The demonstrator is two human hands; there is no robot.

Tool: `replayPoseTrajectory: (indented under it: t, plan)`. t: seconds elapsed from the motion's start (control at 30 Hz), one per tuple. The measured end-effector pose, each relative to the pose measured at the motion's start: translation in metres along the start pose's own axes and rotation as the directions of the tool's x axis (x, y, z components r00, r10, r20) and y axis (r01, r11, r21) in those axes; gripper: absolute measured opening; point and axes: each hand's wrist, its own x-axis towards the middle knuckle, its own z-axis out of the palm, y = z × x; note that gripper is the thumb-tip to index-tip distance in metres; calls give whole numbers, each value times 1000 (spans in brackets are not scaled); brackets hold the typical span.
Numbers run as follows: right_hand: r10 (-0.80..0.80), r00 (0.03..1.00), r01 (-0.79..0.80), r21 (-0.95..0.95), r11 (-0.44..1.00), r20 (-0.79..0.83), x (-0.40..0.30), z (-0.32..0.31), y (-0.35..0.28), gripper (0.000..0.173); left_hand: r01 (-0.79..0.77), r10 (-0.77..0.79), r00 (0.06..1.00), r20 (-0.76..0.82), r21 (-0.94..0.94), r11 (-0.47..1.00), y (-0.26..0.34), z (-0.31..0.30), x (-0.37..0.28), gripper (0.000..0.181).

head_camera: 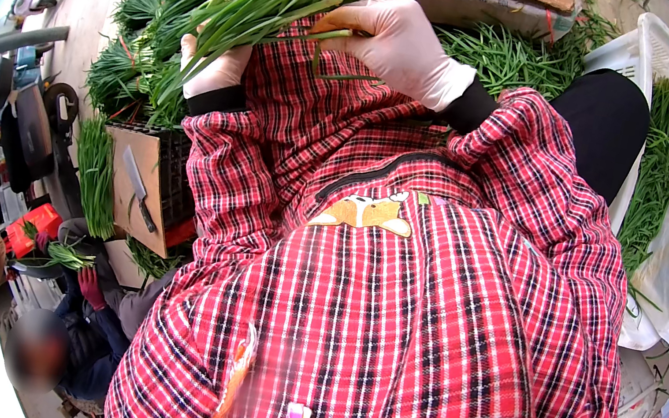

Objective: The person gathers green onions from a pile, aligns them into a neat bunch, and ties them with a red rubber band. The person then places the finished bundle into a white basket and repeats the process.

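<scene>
A loose bunch of long green leafy stalks [277,1], likely garlic chives, lies across both my hands. My left hand [216,64], in a pale thin glove, holds the leafy lower-left end. Gloved the same way, my right hand [397,45] pinches stalks at the other end with thumb and fingers; one or two stalks hang down from it. Behind my left hand is a heap of green bundles [147,15] tied with red bands. More loose greens [502,57] lie beyond my right wrist.
A knife [139,191] lies on a board [135,160] atop a dark crate at left. A white plastic crate [653,57] with greens stands at right beside plastic bags. A board-topped package [472,1] is ahead. A co-worker in pink gloves [90,288] holds greens at lower left.
</scene>
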Motion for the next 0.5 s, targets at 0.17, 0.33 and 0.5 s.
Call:
replayPoseTrajectory:
  t: [0.17, 0.33, 0.5]
  plan:
    - [28, 997, -13, -202, 979, 74, -4, -21, -9, 23, -49, 49, 999, -10, -14, 999, -24, 21, -23, 49]
    - [363, 909, -388, 96, 917, 206, -4, -89, -27, 14, -187, 190, 972, -137, 39, 982, -20, 21, -19, 42]
    - [627, 765, -551, -354, 756, 149, -15, -179, -3, 19, -160, 159, 987, -21, -128, 979, 16, -2, -19, 54]
